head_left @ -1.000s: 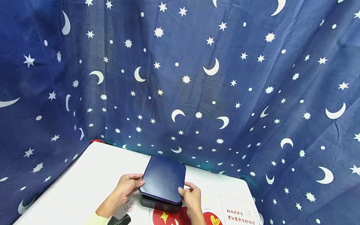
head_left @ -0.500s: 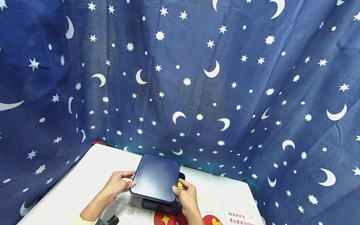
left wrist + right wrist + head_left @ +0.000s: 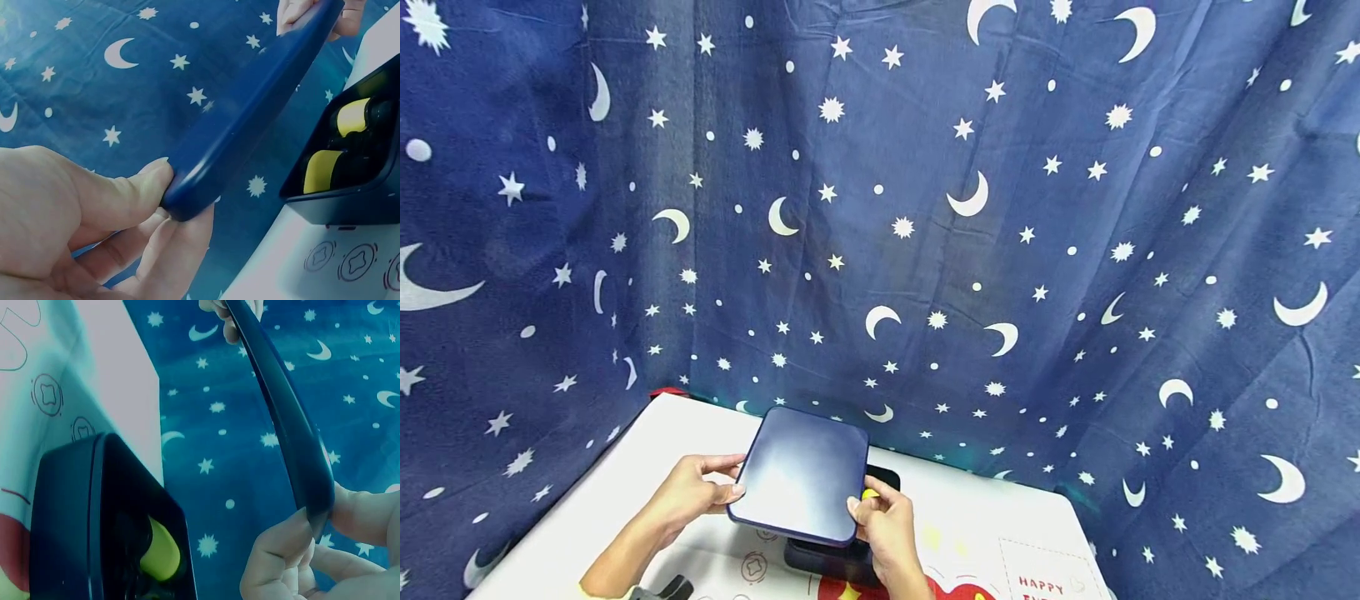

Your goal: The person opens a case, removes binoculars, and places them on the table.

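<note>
A dark blue box lid point(image 3: 805, 479) is held up between both hands, above and left of its box. My left hand point(image 3: 694, 490) pinches the lid's left edge, thumb on top and fingers beneath. The right hand point(image 3: 886, 525) pinches the opposite edge in the same way. Below it stands the open dark box point(image 3: 69, 519) on the table. Inside the box, black things with yellow parts point(image 3: 322, 172) show in the left wrist view; their kind is unclear. From the head view the lid hides most of the box.
The white table point(image 3: 658, 442) bears printed red pictures and the words HAPPY EVERYDAY point(image 3: 1041, 586). A blue curtain point(image 3: 880, 208) with moons and stars hangs behind the table and along both sides. Its folds come close to the table's back edge.
Both hands have lifted the lid off the box and carried it leftward. More of the box's right side and yellow contents has come into sight. The head view has shifted slightly.
</note>
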Available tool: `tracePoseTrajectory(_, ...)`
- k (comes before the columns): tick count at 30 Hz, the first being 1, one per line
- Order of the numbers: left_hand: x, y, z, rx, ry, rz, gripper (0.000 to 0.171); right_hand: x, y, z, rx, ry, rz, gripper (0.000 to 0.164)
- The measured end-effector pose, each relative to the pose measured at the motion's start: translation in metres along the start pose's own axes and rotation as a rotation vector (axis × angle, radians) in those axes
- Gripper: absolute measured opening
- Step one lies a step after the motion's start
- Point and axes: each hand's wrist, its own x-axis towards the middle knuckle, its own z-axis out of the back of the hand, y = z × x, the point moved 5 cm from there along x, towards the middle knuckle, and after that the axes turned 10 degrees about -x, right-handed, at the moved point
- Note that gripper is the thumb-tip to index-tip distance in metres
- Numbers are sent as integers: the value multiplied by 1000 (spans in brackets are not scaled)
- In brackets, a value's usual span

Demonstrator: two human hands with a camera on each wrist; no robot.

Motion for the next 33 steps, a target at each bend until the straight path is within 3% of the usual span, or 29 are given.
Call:
tracePoseTrajectory(12, -7, 4, 16, 49, -55, 33, 61, -6, -1, -18, -10, 3, -9, 59)
tracePoseTrajectory(16, -6, 1, 25, 70, -48, 20, 61, -4, -1, -26, 16, 1, 5, 58)
tracePoseTrajectory(23, -7, -2, 36, 28, 5, 19, 64, -3, 1, -35, 32, 4, -27, 61)
tracePoseTrajectory(33, -8, -1, 51, 43, -21, 27, 66, -1, 1, -50, 60, 24, -61, 63)
